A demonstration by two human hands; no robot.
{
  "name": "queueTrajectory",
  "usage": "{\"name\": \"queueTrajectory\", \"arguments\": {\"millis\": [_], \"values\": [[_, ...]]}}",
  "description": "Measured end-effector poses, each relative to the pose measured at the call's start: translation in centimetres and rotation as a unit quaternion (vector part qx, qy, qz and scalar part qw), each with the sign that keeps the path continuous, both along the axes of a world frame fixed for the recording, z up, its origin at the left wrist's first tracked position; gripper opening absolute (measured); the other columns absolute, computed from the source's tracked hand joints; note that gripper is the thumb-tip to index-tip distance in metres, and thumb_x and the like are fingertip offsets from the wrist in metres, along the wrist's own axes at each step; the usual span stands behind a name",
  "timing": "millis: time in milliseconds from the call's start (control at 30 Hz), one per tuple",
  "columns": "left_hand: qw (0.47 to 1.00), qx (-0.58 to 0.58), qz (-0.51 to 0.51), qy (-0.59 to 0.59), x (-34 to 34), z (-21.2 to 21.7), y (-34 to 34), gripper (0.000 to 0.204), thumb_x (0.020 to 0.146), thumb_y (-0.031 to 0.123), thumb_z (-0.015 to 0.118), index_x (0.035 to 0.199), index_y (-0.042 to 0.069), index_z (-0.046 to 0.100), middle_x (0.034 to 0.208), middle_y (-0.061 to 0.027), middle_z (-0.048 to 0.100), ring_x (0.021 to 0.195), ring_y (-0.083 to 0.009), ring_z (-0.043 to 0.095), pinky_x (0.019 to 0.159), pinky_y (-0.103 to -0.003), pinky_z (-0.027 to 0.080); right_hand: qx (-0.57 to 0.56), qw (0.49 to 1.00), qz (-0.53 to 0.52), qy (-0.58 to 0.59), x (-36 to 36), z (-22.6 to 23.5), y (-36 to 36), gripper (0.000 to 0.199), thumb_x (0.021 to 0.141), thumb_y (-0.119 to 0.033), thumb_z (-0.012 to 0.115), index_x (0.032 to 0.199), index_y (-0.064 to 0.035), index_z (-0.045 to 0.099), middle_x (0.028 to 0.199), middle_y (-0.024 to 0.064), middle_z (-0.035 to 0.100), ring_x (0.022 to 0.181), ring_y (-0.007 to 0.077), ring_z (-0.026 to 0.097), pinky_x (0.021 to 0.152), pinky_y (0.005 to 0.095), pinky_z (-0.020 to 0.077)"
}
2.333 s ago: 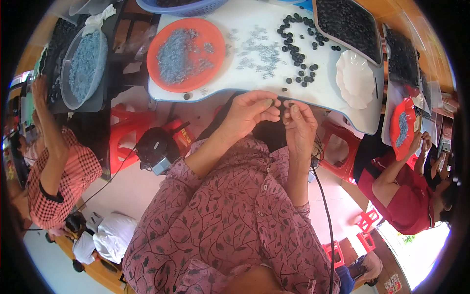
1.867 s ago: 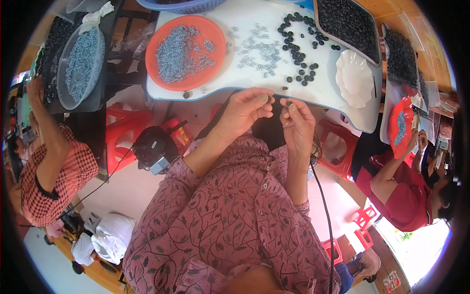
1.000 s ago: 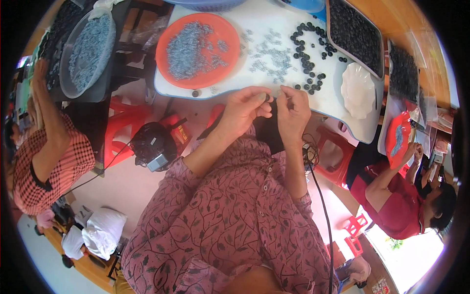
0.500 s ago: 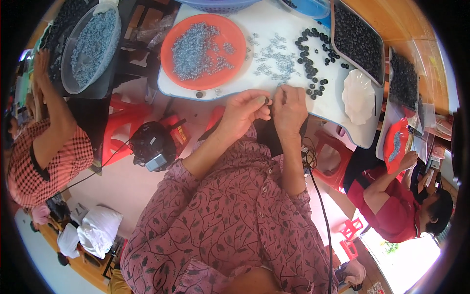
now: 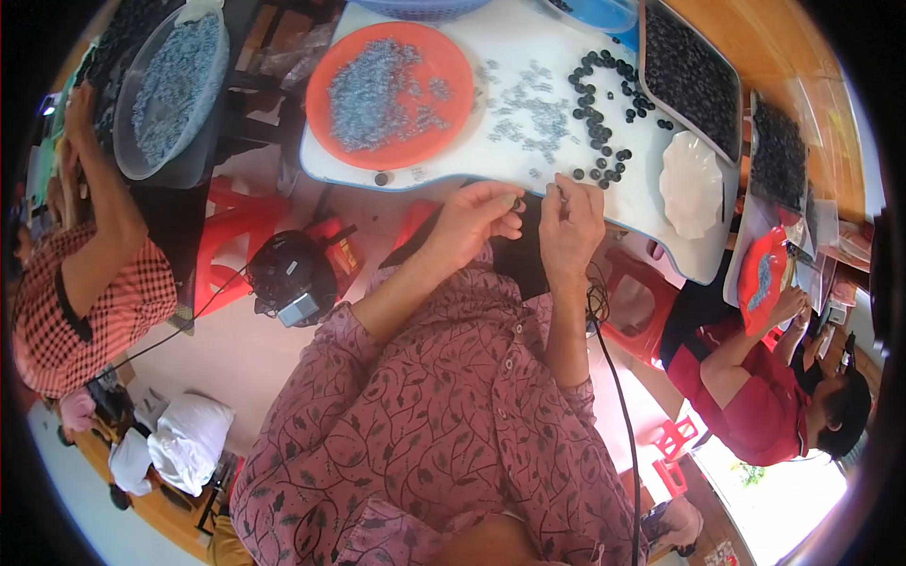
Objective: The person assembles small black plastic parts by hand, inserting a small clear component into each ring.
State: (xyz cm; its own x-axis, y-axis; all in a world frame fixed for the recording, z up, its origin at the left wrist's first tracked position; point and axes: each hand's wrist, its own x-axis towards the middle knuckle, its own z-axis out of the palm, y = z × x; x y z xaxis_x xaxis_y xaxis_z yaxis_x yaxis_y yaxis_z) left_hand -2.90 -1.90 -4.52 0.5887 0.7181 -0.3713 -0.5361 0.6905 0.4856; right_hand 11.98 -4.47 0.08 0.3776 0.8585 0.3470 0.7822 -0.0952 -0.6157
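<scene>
Plate (image 5: 455, 74) left on table (image 5: 510, 38) — dish (image 5: 691, 184) right — discs (image 5: 594, 115) between.

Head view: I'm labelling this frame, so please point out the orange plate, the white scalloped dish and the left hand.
Orange plate (image 5: 398, 158): head view, on its lower part, near the rim.
White scalloped dish (image 5: 690, 185): head view, on its middle.
Left hand (image 5: 467, 223): head view, on the back of it.

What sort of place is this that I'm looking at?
Probably a small workshop for handwork: a red-orange plate heaped with small clear bluish pieces, many small black round parts nearby, and other people, one in a checked shirt, one in a dark red shirt, at neighbouring tables.
</scene>
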Motion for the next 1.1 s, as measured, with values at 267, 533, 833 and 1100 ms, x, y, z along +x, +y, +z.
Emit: {"name": "queueTrajectory", "arguments": {"millis": [267,533,833,1100], "values": [[1.0,-0.007,0.005,0.012,0.2,-0.2,0.0,0.024,0.094,0.009,0.058,0.115,-0.003,0.061,0.097,-0.0108,0.067,0.075,-0.0139,0.067,0.068,-0.028,0.059,-0.013,0.998,0.025,-0.06,-0.7,-0.1,0.7,0.014,0.082,-0.006,0.068,0.096,-0.0062,0.068,0.091,0.0084,0.059,0.064,0.0213,0.062,0.057,0.0314,0.0508],[1.0,-0.009,0.001,0.024,0.1,0.0,0.1,0.023,0.094,0.01,0.059,0.113,-0.003,0.061,0.095,-0.0094,0.066,0.074,-0.0135,0.066,0.068,-0.027,0.058,0.014,0.999,0.033,0.036,-1.4,1.8,0.9,0.015,0.081,-0.002,0.069,0.095,-0.0059,0.067,0.089,0.0081,0.057,0.063,0.0187,0.061,0.055,0.0312,0.0504],[0.999,-0.014,-0.002,0.034,0.3,-0.2,0.0,0.023,0.094,0.01,0.059,0.112,-0.004,0.062,0.095,-0.0103,0.065,0.074,-0.0142,0.065,0.067,-0.027,0.058,-0.001,0.999,0.005,0.05,-0.5,-0.1,0.0,0.019,0.081,-0.001,0.068,0.099,-0.0059,0.068,0.091,0.008,0.056,0.063,0.0158,0.059,0.056,0.0277,0.0496],[1.0,-0.017,-0.004,0.025,0.3,-0.5,-0.1,0.023,0.093,0.01,0.06,0.111,-0.004,0.062,0.095,-0.0101,0.065,0.074,-0.0145,0.065,0.067,-0.027,0.058,0.009,0.997,0.031,0.063,-1.0,0.8,0.7,0.016,0.081,-0.002,0.068,0.097,-0.0049,0.067,0.09,0.0084,0.057,0.062,0.017,0.059,0.056,0.0287,0.0497]]}}
